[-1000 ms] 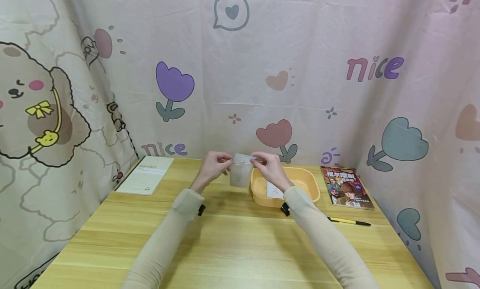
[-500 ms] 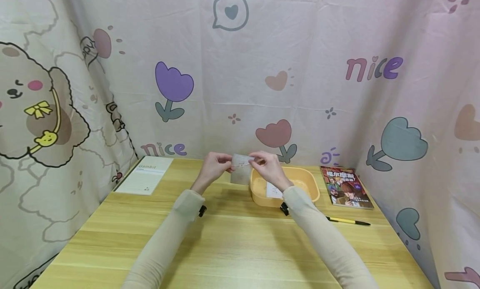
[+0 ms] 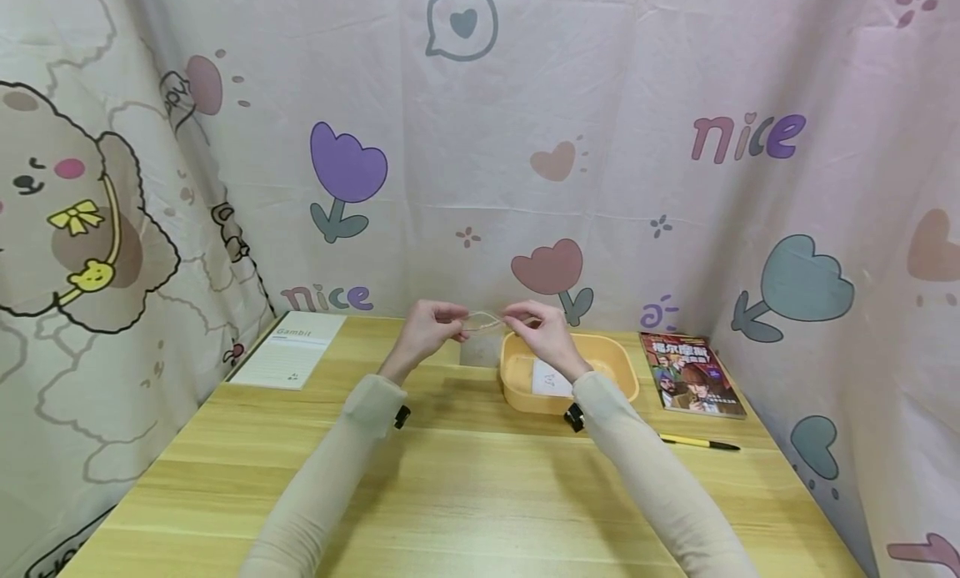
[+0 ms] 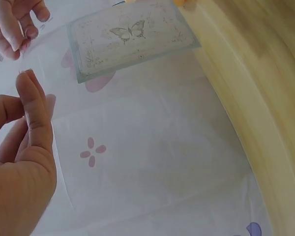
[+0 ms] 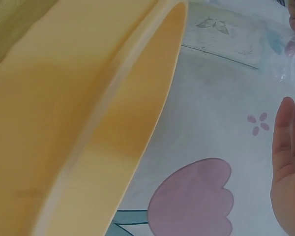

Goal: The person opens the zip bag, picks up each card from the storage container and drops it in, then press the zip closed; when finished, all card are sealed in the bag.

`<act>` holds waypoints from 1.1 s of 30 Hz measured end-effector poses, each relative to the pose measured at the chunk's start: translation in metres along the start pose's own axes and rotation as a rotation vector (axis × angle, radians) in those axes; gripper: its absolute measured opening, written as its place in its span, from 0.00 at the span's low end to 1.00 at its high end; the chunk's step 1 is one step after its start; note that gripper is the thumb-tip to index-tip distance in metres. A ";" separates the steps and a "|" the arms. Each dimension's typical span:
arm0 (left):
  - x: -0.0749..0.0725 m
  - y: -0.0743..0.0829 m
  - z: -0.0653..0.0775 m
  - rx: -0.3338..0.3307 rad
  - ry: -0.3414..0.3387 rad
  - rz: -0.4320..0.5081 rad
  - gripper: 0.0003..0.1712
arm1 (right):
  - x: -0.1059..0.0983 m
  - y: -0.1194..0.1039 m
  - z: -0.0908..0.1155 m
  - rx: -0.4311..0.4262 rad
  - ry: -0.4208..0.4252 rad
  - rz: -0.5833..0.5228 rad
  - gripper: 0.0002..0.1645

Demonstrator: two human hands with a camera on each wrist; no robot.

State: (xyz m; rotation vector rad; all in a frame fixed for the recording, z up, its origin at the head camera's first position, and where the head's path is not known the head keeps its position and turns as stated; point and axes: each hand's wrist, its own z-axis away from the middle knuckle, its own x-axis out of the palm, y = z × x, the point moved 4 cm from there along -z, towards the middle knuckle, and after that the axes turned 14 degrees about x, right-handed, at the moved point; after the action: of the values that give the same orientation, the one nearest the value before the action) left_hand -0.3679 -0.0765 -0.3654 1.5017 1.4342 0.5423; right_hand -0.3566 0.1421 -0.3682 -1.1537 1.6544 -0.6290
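Observation:
A small translucent pouch [image 3: 480, 350] with a printed butterfly hangs between my two hands above the table's back part. Its upper edges are spread into a thin loop in the head view. My left hand [image 3: 426, 332] pinches the left side of that edge between thumb and fingers, and my right hand [image 3: 543, 336] pinches the right side. In the left wrist view the butterfly face of the pouch [image 4: 132, 37] shows beyond the left hand [image 4: 27, 142]. In the right wrist view the yellow basin covers part of the pouch [image 5: 219, 37], beside my right hand [image 5: 290, 167].
Below my right hand stands a yellow plastic basin [image 3: 517, 401] with a white card [image 3: 551, 380] inside. A comic-style magazine [image 3: 693, 375] and a yellow-black pen [image 3: 701, 442] lie to the right. A notebook [image 3: 288, 350] lies at the left. A printed curtain [image 3: 465, 144] hangs behind.
The pouch's upper part, a flat pale strip before, now appears as an open loop between my fingers. Both hands stay in nearly the same place.

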 end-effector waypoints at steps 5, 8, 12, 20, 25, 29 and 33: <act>-0.003 0.001 0.000 0.020 -0.038 -0.005 0.17 | -0.007 0.011 0.001 0.083 -0.018 -0.038 0.10; -0.005 0.002 0.001 0.040 -0.059 -0.022 0.16 | -0.011 0.018 0.003 0.128 -0.034 -0.054 0.11; -0.006 0.002 0.002 0.071 -0.082 -0.047 0.16 | -0.016 0.026 0.008 0.166 -0.064 -0.037 0.11; -0.005 0.000 0.006 0.089 -0.093 -0.062 0.16 | -0.023 0.059 0.013 0.268 -0.172 -0.003 0.11; -0.005 -0.002 0.008 0.100 -0.099 -0.044 0.16 | -0.025 0.076 0.015 0.312 -0.224 0.026 0.14; -0.006 -0.005 0.008 0.096 -0.104 -0.024 0.16 | -0.027 0.088 0.016 0.361 -0.256 0.068 0.17; -0.007 -0.006 0.009 0.092 -0.113 -0.011 0.17 | -0.031 0.099 0.016 0.389 -0.263 0.113 0.17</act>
State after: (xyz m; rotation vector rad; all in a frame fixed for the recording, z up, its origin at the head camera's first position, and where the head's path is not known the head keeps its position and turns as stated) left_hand -0.3651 -0.0866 -0.3721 1.5701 1.3948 0.3830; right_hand -0.3788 0.2124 -0.4427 -0.8157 1.2932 -0.6611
